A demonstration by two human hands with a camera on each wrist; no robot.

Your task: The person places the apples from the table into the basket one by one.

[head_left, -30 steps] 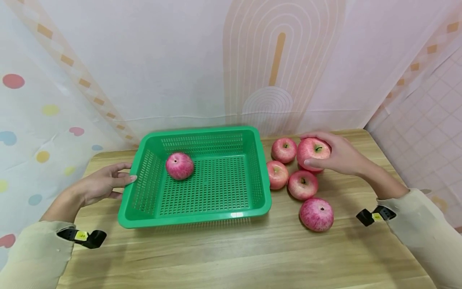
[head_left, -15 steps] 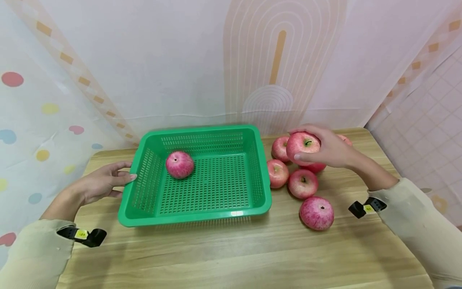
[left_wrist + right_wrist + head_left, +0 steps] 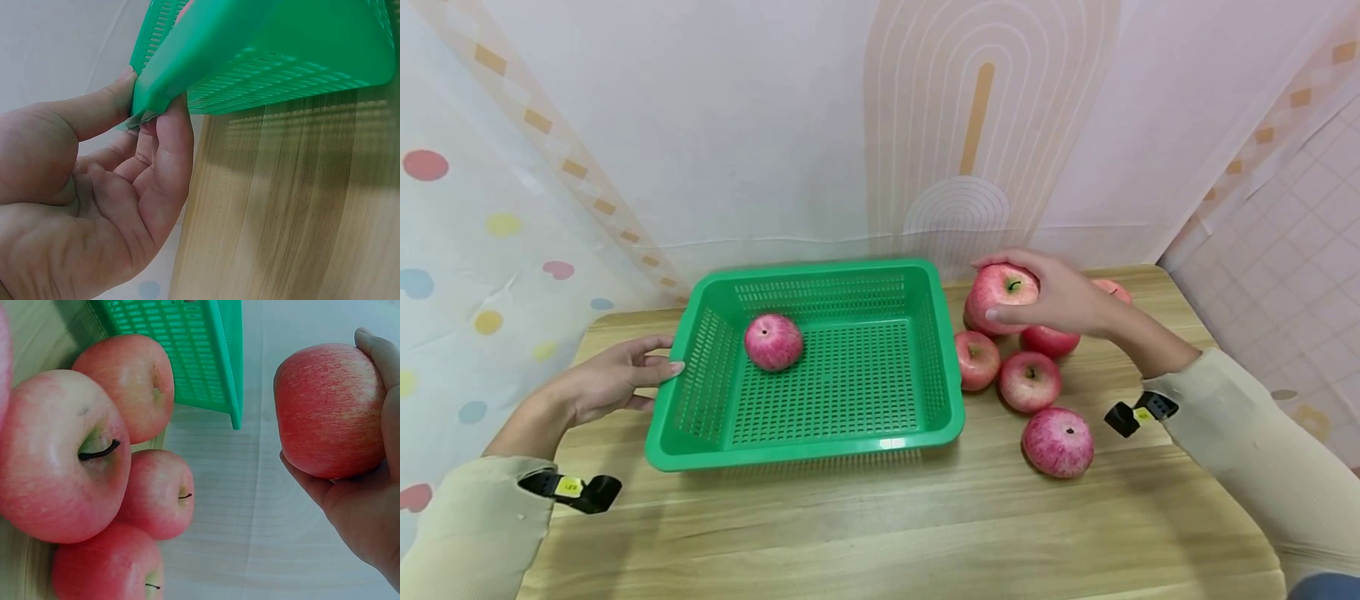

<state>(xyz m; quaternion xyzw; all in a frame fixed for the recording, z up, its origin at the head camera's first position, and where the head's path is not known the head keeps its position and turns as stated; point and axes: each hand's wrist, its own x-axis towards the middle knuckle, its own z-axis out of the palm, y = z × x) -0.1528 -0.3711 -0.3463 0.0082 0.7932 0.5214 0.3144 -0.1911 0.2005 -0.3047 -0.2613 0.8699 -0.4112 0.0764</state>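
Note:
My left hand [image 3: 617, 379] pinches the left rim of a green plastic basket [image 3: 805, 457], thumb on the inner side and fingers under the lip, as the left wrist view shows. One dark pink apple [image 3: 773, 342] lies in the basket's left half. My right hand [image 3: 1060, 296] grips a red apple [image 3: 1002, 296] with a dark stem, thumb in front and fingers behind. In the right wrist view this held apple [image 3: 331, 411] is up off the table, apart from the other apples. Below it sit a pale red apple [image 3: 977, 362] beside the basket and another apple [image 3: 1051, 341].
More apples stand right of the basket: a stemmed red apple [image 3: 1030, 382], a purplish apple [image 3: 1057, 442] nearest the front, and one apple [image 3: 1112, 290] partly behind the right wrist. The wooden table [image 3: 850, 533] meets a patterned cloth wall [image 3: 775, 150] at the back.
My right hand has lifted the red apple and carried it left toward the basket, uncovering the apples beneath and behind. The left hand and basket have stayed in place.

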